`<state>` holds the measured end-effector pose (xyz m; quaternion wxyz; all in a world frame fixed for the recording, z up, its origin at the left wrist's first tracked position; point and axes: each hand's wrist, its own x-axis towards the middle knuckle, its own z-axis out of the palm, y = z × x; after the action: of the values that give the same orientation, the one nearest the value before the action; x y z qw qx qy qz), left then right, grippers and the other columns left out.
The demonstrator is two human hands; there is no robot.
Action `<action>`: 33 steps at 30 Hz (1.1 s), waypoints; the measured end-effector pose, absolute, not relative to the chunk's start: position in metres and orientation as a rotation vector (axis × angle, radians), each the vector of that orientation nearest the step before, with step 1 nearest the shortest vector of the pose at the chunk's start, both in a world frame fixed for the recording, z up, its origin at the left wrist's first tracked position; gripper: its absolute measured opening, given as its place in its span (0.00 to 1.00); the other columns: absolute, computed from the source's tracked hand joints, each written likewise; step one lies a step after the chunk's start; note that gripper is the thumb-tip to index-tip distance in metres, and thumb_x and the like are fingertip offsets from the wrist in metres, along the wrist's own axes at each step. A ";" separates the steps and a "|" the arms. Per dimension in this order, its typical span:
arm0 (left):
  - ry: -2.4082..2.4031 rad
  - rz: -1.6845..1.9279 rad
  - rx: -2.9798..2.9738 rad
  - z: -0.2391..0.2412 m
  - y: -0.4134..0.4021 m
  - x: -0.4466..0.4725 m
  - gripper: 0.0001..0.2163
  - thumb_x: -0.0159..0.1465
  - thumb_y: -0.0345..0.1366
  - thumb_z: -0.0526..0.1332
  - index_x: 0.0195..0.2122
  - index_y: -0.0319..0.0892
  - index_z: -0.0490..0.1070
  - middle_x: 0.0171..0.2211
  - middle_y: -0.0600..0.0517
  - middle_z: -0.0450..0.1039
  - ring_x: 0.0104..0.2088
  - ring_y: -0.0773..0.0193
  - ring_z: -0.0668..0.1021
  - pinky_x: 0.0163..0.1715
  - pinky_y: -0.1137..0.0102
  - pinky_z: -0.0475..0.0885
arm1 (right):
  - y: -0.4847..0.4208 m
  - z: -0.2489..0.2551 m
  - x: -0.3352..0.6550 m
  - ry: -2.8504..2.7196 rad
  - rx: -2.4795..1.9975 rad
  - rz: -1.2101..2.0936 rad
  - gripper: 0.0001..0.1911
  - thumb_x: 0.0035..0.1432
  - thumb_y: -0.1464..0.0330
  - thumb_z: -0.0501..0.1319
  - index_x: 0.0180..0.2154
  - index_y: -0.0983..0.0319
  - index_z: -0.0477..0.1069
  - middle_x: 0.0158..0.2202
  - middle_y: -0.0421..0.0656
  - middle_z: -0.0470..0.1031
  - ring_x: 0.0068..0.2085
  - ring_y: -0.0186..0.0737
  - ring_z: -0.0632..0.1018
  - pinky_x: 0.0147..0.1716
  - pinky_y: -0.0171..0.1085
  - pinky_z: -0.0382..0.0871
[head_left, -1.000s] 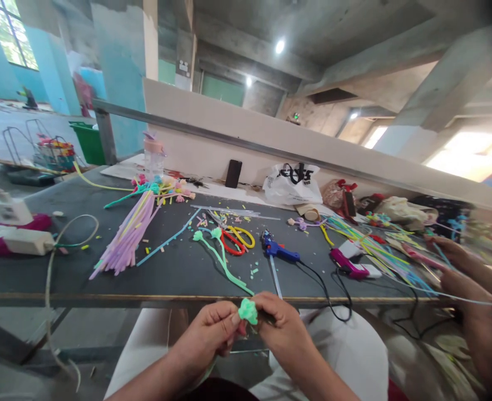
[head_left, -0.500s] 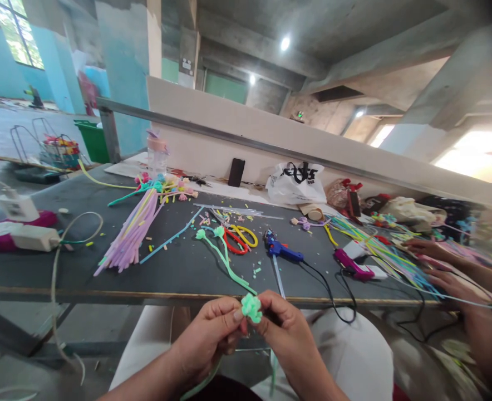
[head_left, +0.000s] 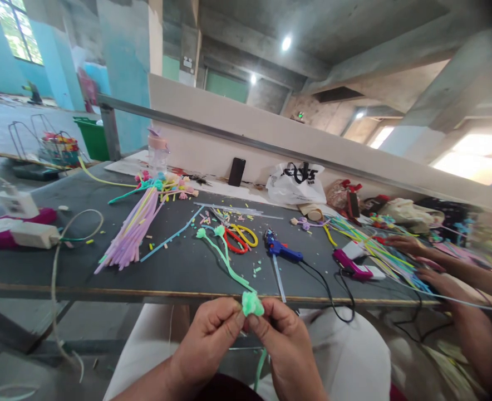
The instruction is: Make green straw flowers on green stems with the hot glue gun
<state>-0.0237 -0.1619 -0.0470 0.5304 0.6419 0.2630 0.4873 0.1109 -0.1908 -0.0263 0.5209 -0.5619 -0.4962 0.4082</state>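
Observation:
Just off the table's front edge, a mint-green pipe-cleaner flower is pinched between both my hands. My left hand is closed on its left side, thumb and fingertips together. From the other side my right hand grips it low, thumb against the petals. A green stem hangs below, between the hands. On the table beyond lie two more green flowers on long stems. Behind them rest red-and-yellow-handled scissors. A blue glue gun lies to their right, a clear glue stick at its rear.
Pink-purple pipe cleaners lie bundled at left, near a water bottle. Power strips with cords sit at both sides. A phone leans at the back beside a white bag. A co-worker's hands reach over pipe cleaners at right.
My hands have drawn closer together around the green flower, which has turned slightly. The hanging stem has shifted right. The co-worker's hands have moved a little left.

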 end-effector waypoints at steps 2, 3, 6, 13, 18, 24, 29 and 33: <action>0.660 1.175 1.638 -0.048 -0.162 -0.025 0.16 0.64 0.41 0.51 0.21 0.39 0.63 0.21 0.54 0.61 0.25 0.68 0.64 0.26 0.73 0.58 | -0.191 -0.025 0.110 -1.169 -1.358 1.001 0.14 0.43 0.58 0.67 0.22 0.63 0.70 0.20 0.38 0.68 0.26 0.35 0.67 0.27 0.33 0.61; 0.677 1.179 1.690 -0.049 -0.162 -0.026 0.16 0.64 0.40 0.50 0.21 0.40 0.62 0.21 0.54 0.61 0.25 0.68 0.64 0.26 0.73 0.58 | -0.191 -0.024 0.110 -1.160 -1.368 1.015 0.14 0.43 0.58 0.67 0.22 0.63 0.70 0.21 0.38 0.68 0.26 0.35 0.67 0.27 0.32 0.61; 0.713 1.197 1.813 -0.053 -0.162 -0.027 0.16 0.64 0.38 0.49 0.20 0.40 0.60 0.20 0.55 0.59 0.23 0.69 0.63 0.25 0.73 0.56 | -0.191 -0.020 0.110 -1.151 -1.414 1.045 0.14 0.41 0.59 0.67 0.22 0.63 0.69 0.21 0.38 0.69 0.26 0.35 0.67 0.26 0.32 0.60; 0.669 1.113 1.753 -0.058 -0.161 -0.029 0.16 0.64 0.39 0.51 0.20 0.39 0.62 0.20 0.56 0.57 0.23 0.70 0.62 0.25 0.73 0.55 | -0.188 -0.018 0.122 -1.309 -1.382 1.204 0.13 0.43 0.60 0.67 0.23 0.64 0.70 0.21 0.38 0.69 0.25 0.33 0.66 0.27 0.32 0.59; 0.531 0.943 1.381 -0.064 -0.159 -0.028 0.16 0.62 0.45 0.53 0.24 0.38 0.66 0.18 0.58 0.54 0.21 0.71 0.59 0.22 0.74 0.53 | -0.175 -0.020 0.136 -1.448 -1.227 1.297 0.14 0.47 0.59 0.66 0.23 0.63 0.69 0.21 0.37 0.70 0.25 0.32 0.67 0.26 0.31 0.58; 0.467 0.912 1.226 -0.070 -0.161 -0.026 0.16 0.61 0.45 0.56 0.24 0.37 0.68 0.17 0.58 0.54 0.20 0.72 0.57 0.21 0.74 0.51 | -0.166 -0.035 0.133 -1.269 -1.190 1.410 0.13 0.43 0.62 0.68 0.24 0.63 0.68 0.18 0.36 0.69 0.22 0.31 0.68 0.24 0.30 0.58; 0.424 0.981 1.231 -0.072 -0.162 -0.026 0.16 0.60 0.44 0.57 0.22 0.37 0.69 0.17 0.58 0.54 0.21 0.72 0.57 0.22 0.74 0.51 | -0.165 -0.042 0.133 -1.240 -1.239 1.383 0.06 0.43 0.69 0.65 0.22 0.63 0.68 0.17 0.35 0.67 0.20 0.30 0.66 0.22 0.29 0.56; 0.423 1.013 1.198 -0.073 -0.163 -0.025 0.16 0.60 0.43 0.58 0.22 0.37 0.69 0.16 0.58 0.53 0.20 0.72 0.56 0.22 0.74 0.50 | -0.164 -0.045 0.131 -1.228 -1.236 1.397 0.04 0.42 0.71 0.63 0.23 0.62 0.67 0.17 0.34 0.66 0.20 0.30 0.66 0.21 0.30 0.56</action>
<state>-0.0248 -0.1626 -0.0730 0.6877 0.5353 0.1888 0.4526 0.1309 -0.1640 -0.0445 0.4388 -0.4973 -0.4942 0.5620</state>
